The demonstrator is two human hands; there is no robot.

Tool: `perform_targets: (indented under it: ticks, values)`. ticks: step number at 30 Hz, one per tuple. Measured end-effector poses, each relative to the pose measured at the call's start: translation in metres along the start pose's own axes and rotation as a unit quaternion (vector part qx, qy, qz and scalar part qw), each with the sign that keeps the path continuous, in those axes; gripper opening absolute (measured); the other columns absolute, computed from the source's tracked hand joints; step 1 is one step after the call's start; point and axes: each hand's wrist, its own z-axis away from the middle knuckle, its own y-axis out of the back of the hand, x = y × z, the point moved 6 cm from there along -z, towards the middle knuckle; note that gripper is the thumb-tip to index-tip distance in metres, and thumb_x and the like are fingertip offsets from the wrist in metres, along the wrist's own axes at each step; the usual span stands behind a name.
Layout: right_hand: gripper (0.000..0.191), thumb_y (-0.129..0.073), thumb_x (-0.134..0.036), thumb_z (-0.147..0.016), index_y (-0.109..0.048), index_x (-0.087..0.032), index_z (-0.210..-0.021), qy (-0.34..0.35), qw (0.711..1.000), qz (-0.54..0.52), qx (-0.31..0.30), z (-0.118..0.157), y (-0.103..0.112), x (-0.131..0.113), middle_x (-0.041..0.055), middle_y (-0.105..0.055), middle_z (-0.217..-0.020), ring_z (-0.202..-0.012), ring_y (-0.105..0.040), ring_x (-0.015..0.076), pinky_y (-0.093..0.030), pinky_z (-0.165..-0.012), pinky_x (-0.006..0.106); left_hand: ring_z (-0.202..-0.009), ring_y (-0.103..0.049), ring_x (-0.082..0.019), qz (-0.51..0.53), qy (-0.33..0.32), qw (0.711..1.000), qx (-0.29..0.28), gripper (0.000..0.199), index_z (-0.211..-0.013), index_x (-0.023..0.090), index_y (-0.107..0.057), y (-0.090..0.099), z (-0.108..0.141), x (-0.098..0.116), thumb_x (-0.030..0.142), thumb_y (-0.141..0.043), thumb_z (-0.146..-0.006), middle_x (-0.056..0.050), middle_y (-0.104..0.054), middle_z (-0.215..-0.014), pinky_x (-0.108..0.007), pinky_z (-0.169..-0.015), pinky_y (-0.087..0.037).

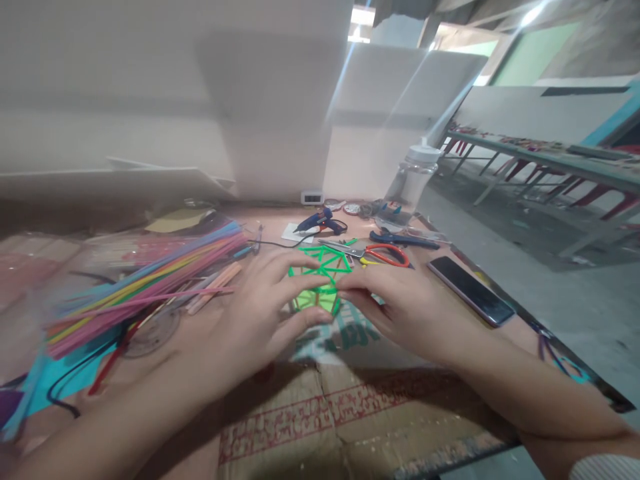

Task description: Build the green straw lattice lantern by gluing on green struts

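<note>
A small green open frame of thin strips (pixel 324 255), with a yellow-green panel in its lower part, stands on the work surface in the middle. My left hand (pixel 273 300) reaches round its left and front sides, fingers and thumb closed on it. At the frame's right side, my right hand (pixel 385 297) has its thumb and fingertips pinched together, touching or very near a green strip. What lies inside that pinch is hidden. Under the frame is a pale sheet (pixel 360 340) with green-blue lettering. Scissors with orange handles (pixel 385 253) lie just behind the right hand.
Behind the frame rests a blue glue gun (pixel 315 221). Bundled coloured pipe cleaners or sticks (pixel 150 283) lie left. A phone (pixel 470 290), dark blue pliers (pixel 405 239) and a clear bottle (pixel 410 183) are right. Printed cardboard (pixel 320 413) covers the front. White boards (pixel 280 100) stand behind.
</note>
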Motion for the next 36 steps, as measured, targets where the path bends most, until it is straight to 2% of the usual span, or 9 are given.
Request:
perform_targets:
  ticks: [5,10,13,17,22,26,32,34,36]
  values:
    - [0.022,-0.046,-0.020,-0.106,-0.066,-0.019,-0.096,0.053,0.998,0.010,0.020,0.002,-0.006,-0.008,0.0038,-0.072,-0.075,-0.068,-0.064,0.0169,-0.045,-0.061,0.027,-0.106,-0.060,-0.021,0.017,-0.005,1.000,-0.002,0.018,-0.097,0.020,-0.070,0.002,0.000,0.011,0.027,-0.056,-0.105,-0.005,-0.069,-0.107,-0.038,-0.095,-0.044]
    - [0.010,-0.051,-0.019,-0.103,-0.059,-0.020,-0.095,-0.061,0.996,-0.051,0.041,-0.006,0.017,0.021,0.0034,-0.070,-0.084,-0.072,-0.062,0.0152,-0.046,-0.066,0.026,-0.097,-0.060,-0.020,0.009,0.036,0.999,-0.022,0.019,-0.093,0.020,-0.066,0.017,-0.004,-0.009,0.025,-0.053,-0.106,-0.003,-0.067,-0.099,-0.035,-0.086,-0.045]
    - [0.013,-0.050,-0.025,-0.104,-0.057,-0.021,-0.095,-0.089,0.991,-0.095,-0.038,-0.009,0.018,0.034,0.0037,-0.068,-0.088,-0.075,-0.061,0.0157,-0.045,-0.067,0.027,-0.098,-0.062,-0.019,-0.005,0.025,1.000,0.001,0.011,-0.104,0.023,-0.070,0.020,-0.004,-0.019,0.025,-0.059,-0.103,-0.002,-0.069,-0.103,-0.034,-0.086,-0.046]
    - [0.015,-0.045,-0.026,-0.106,-0.054,-0.021,-0.096,-0.140,0.972,-0.106,-0.156,-0.005,-0.001,0.039,0.0016,-0.064,-0.084,-0.072,-0.059,0.0160,-0.040,-0.065,0.028,-0.109,-0.060,-0.025,-0.041,-0.017,0.999,-0.027,0.022,-0.121,0.024,-0.071,-0.003,-0.001,-0.020,0.027,-0.059,-0.103,-0.007,-0.067,-0.118,-0.040,-0.092,-0.047]
    - [0.015,-0.045,-0.028,-0.105,-0.051,-0.021,-0.093,-0.167,0.959,-0.106,-0.204,-0.002,-0.016,0.036,0.0011,-0.060,-0.083,-0.074,-0.056,0.0172,-0.037,-0.067,0.029,-0.112,-0.059,-0.030,-0.040,0.011,0.997,-0.062,0.027,-0.123,0.020,-0.072,-0.028,0.001,-0.026,0.029,-0.059,-0.102,-0.012,-0.067,-0.121,-0.047,-0.093,-0.048]
    - [0.014,-0.046,-0.027,-0.105,-0.052,-0.021,-0.095,-0.170,0.957,-0.122,-0.200,-0.003,-0.020,0.037,0.0017,-0.060,-0.086,-0.076,-0.056,0.0177,-0.036,-0.068,0.029,-0.105,-0.063,-0.026,0.010,0.013,0.999,-0.027,0.018,-0.110,0.024,-0.077,-0.030,0.000,-0.030,0.027,-0.062,-0.101,-0.008,-0.069,-0.112,-0.042,-0.089,-0.048]
    - [0.011,-0.048,-0.025,-0.103,-0.053,-0.020,-0.095,-0.166,0.960,-0.119,-0.191,-0.004,-0.020,0.038,0.0001,-0.058,-0.081,-0.071,-0.053,0.0162,-0.034,-0.066,0.028,-0.096,-0.065,-0.018,0.056,0.022,0.997,0.050,0.010,-0.095,0.023,-0.073,-0.010,-0.002,-0.027,0.025,-0.066,-0.100,-0.001,-0.072,-0.098,-0.034,-0.087,-0.048]
    - [0.011,-0.048,-0.025,-0.103,-0.053,-0.020,-0.095,-0.166,0.960,-0.119,-0.191,-0.005,-0.020,0.039,-0.0005,-0.057,-0.079,-0.068,-0.052,0.0156,-0.034,-0.065,0.028,-0.094,-0.065,-0.016,0.092,0.068,0.991,0.067,0.011,-0.095,0.023,-0.070,0.006,-0.003,-0.030,0.025,-0.062,-0.102,0.000,-0.072,-0.097,-0.032,-0.087,-0.049]
    - [0.011,-0.047,-0.025,-0.103,-0.053,-0.020,-0.094,-0.166,0.960,-0.120,-0.191,-0.005,-0.020,0.040,-0.0003,-0.058,-0.079,-0.069,-0.052,0.0155,-0.034,-0.064,0.028,-0.092,-0.066,-0.015,0.132,0.127,0.974,0.130,0.020,-0.095,0.023,-0.067,0.030,-0.001,-0.039,0.033,-0.055,-0.106,0.000,-0.071,-0.093,-0.031,-0.086,-0.051]
